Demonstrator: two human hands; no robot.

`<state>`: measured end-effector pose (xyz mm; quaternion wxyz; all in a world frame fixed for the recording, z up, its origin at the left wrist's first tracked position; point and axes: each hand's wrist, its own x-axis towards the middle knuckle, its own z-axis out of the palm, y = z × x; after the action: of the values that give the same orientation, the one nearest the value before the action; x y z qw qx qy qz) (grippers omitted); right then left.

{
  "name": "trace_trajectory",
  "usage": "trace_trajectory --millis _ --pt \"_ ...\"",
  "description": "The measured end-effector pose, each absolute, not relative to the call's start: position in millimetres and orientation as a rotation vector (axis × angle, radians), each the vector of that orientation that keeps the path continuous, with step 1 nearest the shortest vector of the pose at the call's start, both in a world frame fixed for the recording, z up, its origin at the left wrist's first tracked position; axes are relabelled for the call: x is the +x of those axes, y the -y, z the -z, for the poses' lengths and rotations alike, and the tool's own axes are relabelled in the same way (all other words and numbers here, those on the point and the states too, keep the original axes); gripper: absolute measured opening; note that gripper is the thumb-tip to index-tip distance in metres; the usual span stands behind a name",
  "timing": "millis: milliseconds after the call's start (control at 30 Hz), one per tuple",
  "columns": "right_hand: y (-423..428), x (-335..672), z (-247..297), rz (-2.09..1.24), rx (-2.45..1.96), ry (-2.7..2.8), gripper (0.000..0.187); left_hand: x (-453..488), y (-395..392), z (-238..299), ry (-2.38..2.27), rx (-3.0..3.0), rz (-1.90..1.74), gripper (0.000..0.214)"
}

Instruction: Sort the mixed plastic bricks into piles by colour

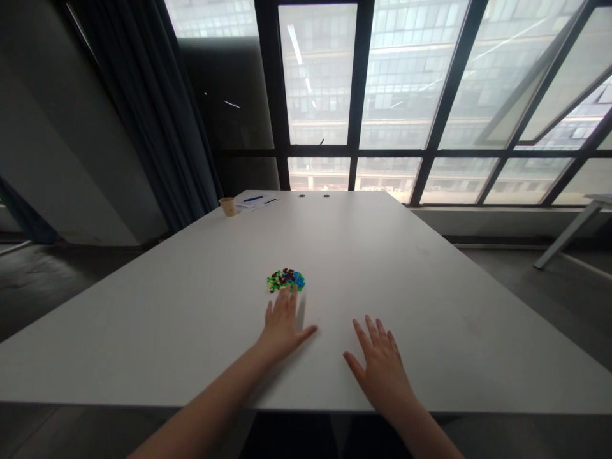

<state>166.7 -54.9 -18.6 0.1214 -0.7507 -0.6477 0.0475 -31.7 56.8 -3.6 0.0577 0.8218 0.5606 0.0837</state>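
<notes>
A small heap of green, blue and dark brown plastic pieces [285,280] lies on the white table [382,287], near the middle of its near half. My left hand [284,325] rests flat with fingers spread, its fingertips at the heap's near edge, touching it or almost so. To the right, my right hand [380,366] lies palm down with its fingers apart, holding nothing and some way from the heap.
At the far left corner of the table stand a tan paper cup [228,206] and white papers [253,202] with a blue pen [253,198]. Two small round holes mark the far edge. Large windows lie beyond, and a dark curtain hangs at left.
</notes>
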Motion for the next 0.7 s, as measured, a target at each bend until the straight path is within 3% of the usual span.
trace_trajectory --millis 133,333,700 --pt "51 169 20 -0.134 -2.164 1.953 0.063 -63 -125 7 -1.911 2.387 -0.310 0.106" --pt "47 172 25 -0.120 -2.082 2.001 0.061 -61 -175 11 -1.703 2.449 -0.383 0.108" --pt "48 170 20 -0.140 -2.095 2.004 0.060 -44 -186 15 -1.157 2.470 -0.675 0.077"
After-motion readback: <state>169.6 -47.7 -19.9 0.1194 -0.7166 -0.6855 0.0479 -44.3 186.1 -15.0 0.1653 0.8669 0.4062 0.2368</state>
